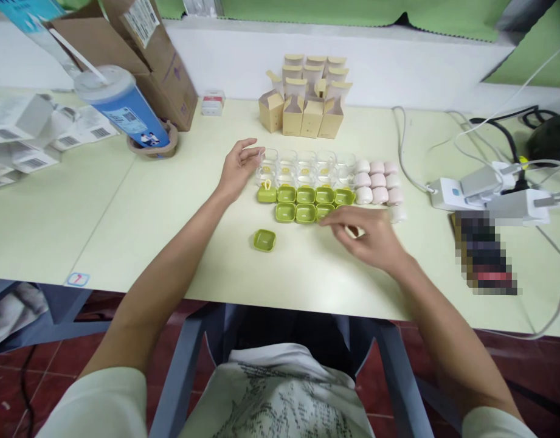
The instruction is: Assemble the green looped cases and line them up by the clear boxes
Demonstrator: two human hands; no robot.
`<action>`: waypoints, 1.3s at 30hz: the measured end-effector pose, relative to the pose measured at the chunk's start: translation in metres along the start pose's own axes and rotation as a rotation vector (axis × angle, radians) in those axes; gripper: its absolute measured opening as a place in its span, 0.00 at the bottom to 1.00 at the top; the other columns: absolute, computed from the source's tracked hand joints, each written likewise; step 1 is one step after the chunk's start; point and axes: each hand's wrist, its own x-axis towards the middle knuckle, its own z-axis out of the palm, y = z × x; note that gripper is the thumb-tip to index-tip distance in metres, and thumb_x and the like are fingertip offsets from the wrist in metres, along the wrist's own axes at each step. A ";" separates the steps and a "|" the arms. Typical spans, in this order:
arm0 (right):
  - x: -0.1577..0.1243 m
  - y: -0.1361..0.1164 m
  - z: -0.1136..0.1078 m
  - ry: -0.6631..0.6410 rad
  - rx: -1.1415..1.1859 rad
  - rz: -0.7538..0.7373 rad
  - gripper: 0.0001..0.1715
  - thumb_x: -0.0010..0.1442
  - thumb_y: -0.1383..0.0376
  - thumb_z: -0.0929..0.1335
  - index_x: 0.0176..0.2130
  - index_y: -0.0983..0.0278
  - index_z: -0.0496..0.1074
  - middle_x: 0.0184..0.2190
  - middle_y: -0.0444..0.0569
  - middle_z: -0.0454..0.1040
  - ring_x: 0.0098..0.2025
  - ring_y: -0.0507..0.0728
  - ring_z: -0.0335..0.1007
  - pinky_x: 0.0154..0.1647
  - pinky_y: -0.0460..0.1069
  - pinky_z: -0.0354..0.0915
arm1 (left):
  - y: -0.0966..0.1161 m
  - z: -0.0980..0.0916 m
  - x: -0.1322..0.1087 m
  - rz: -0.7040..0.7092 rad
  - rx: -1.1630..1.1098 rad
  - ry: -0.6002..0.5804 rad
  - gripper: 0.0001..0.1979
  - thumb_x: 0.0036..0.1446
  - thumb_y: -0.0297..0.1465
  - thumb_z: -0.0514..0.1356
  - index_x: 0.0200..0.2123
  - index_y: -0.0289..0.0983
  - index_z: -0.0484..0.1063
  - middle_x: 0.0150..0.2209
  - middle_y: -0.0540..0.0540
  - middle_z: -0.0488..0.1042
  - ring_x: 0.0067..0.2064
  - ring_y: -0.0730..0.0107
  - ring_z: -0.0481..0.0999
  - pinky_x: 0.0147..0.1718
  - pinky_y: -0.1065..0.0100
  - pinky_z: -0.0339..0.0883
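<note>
At the left end of the rows of clear plastic cups (289,168) is my left hand (236,171), fingers extended and fingertips touching the leftmost cup. My right hand (366,238) reaches in from the right, fingers bent together at a small green square cup (324,211) in the front row; the palm side is partly hidden. Several like cups form two rows against the clear ones. One green piece with a yellow loop on top (267,193) sits at the left end. A single green cup (264,240) lies apart in front. White and pale pink rounded pieces (377,180) are grouped at the right.
Open-topped small cardboard boxes (302,112) stand by the wall. At left are a blue drink cup (134,115) with a straw, a large carton (170,79) and white boxes (28,131). A power strip (453,193) with cables and a pixelated object (484,255) lie right.
</note>
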 end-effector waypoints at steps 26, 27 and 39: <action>-0.077 0.000 -0.028 -0.102 -0.421 0.216 0.19 0.77 0.71 0.64 0.57 0.63 0.82 0.51 0.56 0.81 0.36 0.58 0.80 0.31 0.54 0.69 | 0.172 0.029 -0.164 0.142 0.569 -0.313 0.23 0.67 0.30 0.69 0.63 0.50 0.77 0.55 0.44 0.78 0.51 0.58 0.84 0.50 0.56 0.85; -0.076 -0.003 -0.029 -0.042 -0.374 0.213 0.19 0.77 0.70 0.64 0.57 0.62 0.83 0.51 0.56 0.81 0.36 0.57 0.80 0.33 0.54 0.72 | 0.173 0.036 -0.166 0.147 0.519 -0.259 0.25 0.65 0.29 0.69 0.64 0.51 0.77 0.55 0.44 0.78 0.51 0.59 0.84 0.48 0.57 0.86; -0.036 -0.067 0.035 0.313 0.171 0.030 0.12 0.71 0.72 0.75 0.49 0.57 0.84 0.46 0.51 0.86 0.47 0.58 0.86 0.49 0.55 0.84 | 0.181 0.078 -0.185 0.305 0.407 -0.048 0.30 0.65 0.25 0.70 0.67 0.50 0.75 0.55 0.42 0.79 0.58 0.57 0.84 0.59 0.55 0.85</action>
